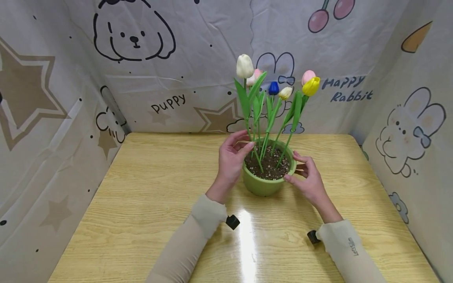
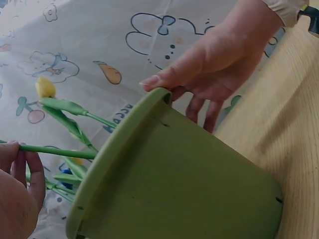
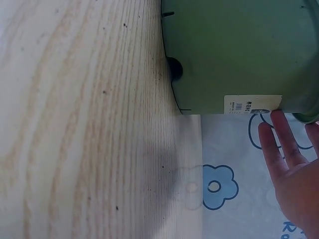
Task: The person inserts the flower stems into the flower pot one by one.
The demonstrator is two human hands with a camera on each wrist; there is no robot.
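A green flowerpot (image 1: pixel 262 188) filled with soil (image 1: pixel 270 167) stands on the table. Artificial tulips rise from it: a white tulip (image 1: pixel 244 67) at the left, a blue tulip (image 1: pixel 273 88) in the middle and a yellow tulip (image 1: pixel 311 86) at the right, with pink and cream ones among them. My left hand (image 1: pixel 231 157) pinches the white tulip's green stem (image 2: pixel 60 150) between thumb and fingertips, above the soil. On the pot's right side, my right hand (image 1: pixel 311 181) holds the rim, thumb at the top edge and fingers spread along the outer wall.
The wooden table (image 1: pixel 152 184) reaches back to a printed cloth backdrop (image 1: pixel 209 35), which also hangs along both sides. Tulip heads stand in front of the back cloth. A label (image 3: pixel 253 104) is stuck on the pot's wall. Small dark cameras (image 1: pixel 232 222) sit at both wrists.
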